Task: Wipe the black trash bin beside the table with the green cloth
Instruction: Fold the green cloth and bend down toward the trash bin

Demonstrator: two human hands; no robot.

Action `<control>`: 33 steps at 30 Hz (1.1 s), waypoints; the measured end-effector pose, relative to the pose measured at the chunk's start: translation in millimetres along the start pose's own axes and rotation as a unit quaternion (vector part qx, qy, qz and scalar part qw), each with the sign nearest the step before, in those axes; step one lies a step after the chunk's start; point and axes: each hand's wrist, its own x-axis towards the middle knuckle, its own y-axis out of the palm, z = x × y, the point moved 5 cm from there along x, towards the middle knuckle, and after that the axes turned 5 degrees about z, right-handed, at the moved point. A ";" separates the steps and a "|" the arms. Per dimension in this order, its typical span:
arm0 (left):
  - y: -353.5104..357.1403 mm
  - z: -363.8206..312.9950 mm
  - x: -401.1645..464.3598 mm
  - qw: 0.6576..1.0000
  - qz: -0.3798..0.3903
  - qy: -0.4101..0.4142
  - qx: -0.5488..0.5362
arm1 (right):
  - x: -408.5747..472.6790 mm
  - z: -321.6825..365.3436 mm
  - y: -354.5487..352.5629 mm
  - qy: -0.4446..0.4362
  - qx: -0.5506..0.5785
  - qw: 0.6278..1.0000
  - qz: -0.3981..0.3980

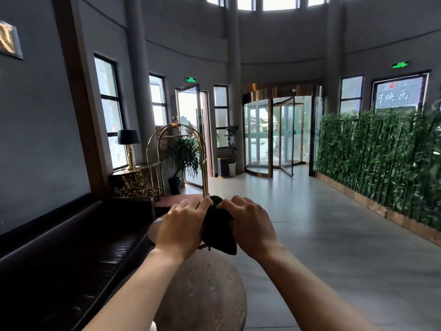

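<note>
1. Gripping from the left of the green cloth (218, 231), the left hand (181, 225) is curling its fingers over the bunched fabric.
2. Hanging above the round wooden table (202, 295), the cloth is looking very dark.
3. Pinching from the cloth's right, the right hand (250, 225) is sharing the hold.
4. Wiping is seemingly not begun; no black trash bin is identifiable near the cloth.

The green cloth (218, 231) looks very dark, nearly black in this dim light, with a greener bunched top. It hangs crumpled in the air above the round wooden tabletop (202, 295), pinched between 2 hands, its lower edge drooping to a loose point. The black trash bin cannot be made out.
</note>
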 end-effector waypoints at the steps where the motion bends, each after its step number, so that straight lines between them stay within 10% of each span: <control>1: -1.6 -0.6 -0.9 1.000 -0.002 0.002 -0.001 | -1.1 1.0 -2.3 -0.002 -0.002 1.000 -0.003; 33: -4.3 129.5 -126.6 0.998 0.022 0.007 -0.058 | -24.4 163.9 76.9 0.034 -0.027 0.996 0.078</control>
